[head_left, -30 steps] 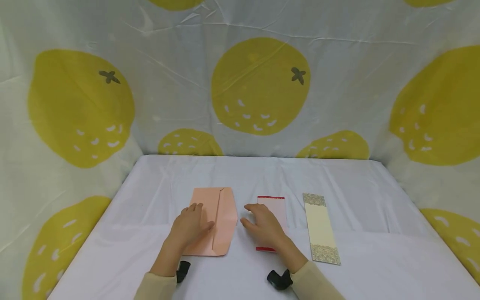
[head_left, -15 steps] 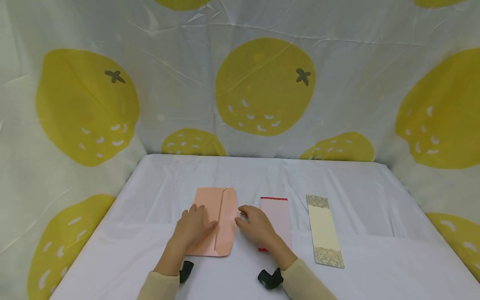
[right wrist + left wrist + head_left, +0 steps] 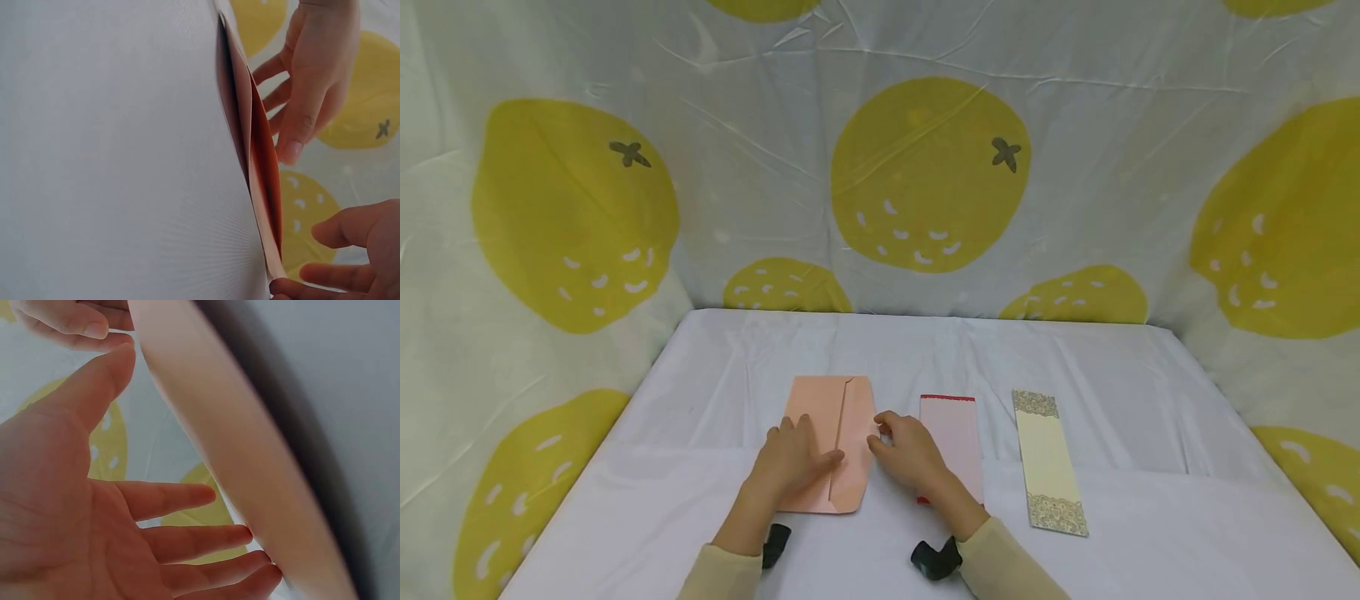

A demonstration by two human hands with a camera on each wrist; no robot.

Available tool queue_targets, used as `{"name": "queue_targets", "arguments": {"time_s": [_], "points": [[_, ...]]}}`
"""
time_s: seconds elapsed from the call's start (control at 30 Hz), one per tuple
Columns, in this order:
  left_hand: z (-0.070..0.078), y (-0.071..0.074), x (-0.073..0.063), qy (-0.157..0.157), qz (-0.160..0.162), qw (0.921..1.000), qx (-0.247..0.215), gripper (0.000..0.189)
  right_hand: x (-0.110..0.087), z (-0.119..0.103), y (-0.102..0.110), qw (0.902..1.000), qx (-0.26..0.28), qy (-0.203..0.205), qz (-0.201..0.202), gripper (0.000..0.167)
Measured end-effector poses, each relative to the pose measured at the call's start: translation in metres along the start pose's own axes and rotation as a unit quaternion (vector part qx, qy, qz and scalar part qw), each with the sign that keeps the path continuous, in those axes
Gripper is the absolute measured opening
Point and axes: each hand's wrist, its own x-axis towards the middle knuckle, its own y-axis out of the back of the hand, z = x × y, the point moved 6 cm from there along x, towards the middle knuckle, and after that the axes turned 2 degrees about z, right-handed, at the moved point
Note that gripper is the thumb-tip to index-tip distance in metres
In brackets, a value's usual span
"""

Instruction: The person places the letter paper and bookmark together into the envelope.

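Observation:
A peach paper envelope lies on the white table, its flap edge toward the right. My left hand rests on its left part with fingers spread and the thumb near the flap line. At the right edge, my right hand touches the flap with a fingertip, thumb and index finger apart. The right wrist view shows the envelope edge-on, its layers parted by a gap with a darker orange inside. There the right hand's fingers meet its lower corner, and the left hand sits beyond it.
Right of the envelope lies a pale pink paper piece with red ends, partly under the right forearm. Farther right is a long cream paper piece with patterned gold ends. A lemon-print cloth surrounds the table.
My right hand has moved left, from over the pink paper piece to the flap's edge. The left hand stays on the envelope, its thumb shifted slightly right.

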Motion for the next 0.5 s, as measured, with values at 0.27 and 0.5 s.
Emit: {"name": "queue_targets", "arguments": {"time_s": [0.27, 0.5], "points": [[-0.0008, -0.0007, -0.0025, 0.007, -0.001, 0.9999, -0.013, 0.077, -0.0005, 0.0017, -0.0025, 0.9995, 0.027, -0.006, 0.015, 0.030], [-0.0022, -0.0032, 0.0011, 0.015, -0.001, 0.9995, -0.029, 0.072, 0.0000, 0.0008, 0.0003, 0.9978, 0.055, -0.004, 0.037, 0.026]]}}
